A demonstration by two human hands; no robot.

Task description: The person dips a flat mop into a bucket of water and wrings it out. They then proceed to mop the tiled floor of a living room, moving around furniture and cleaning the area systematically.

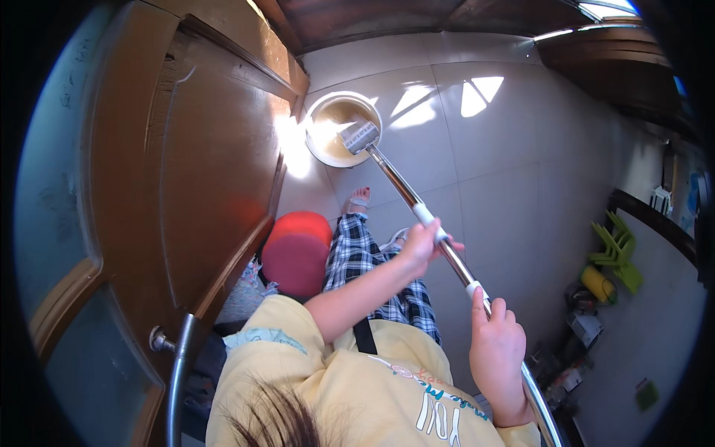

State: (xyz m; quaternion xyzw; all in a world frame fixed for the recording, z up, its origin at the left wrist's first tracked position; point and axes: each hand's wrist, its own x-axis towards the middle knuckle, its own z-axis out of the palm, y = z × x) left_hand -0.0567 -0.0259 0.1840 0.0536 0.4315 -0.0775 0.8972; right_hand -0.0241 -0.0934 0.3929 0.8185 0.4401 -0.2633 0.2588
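A mop (399,182) with a shiny metal pole and white grip sections slants across the view from lower right to upper left. My left hand (423,245) is closed round the pole near a white section. Lower down and further right, my right hand (497,335) wraps the pole, its thumb lying along it. The grey mop head (360,137) rests in a round white bucket (313,153) at the far left of the floor. Murky brownish water (325,131) shows in the bucket; the head's underside is hidden.
A brown wooden door (216,149) with a metal handle (179,380) stands at left. Beside my legs is a red round stool (298,242). Along the right wall are a green plastic rack (615,242), a yellow container (598,284) and several small items. Pale tiles (491,149) carry sunlit patches.
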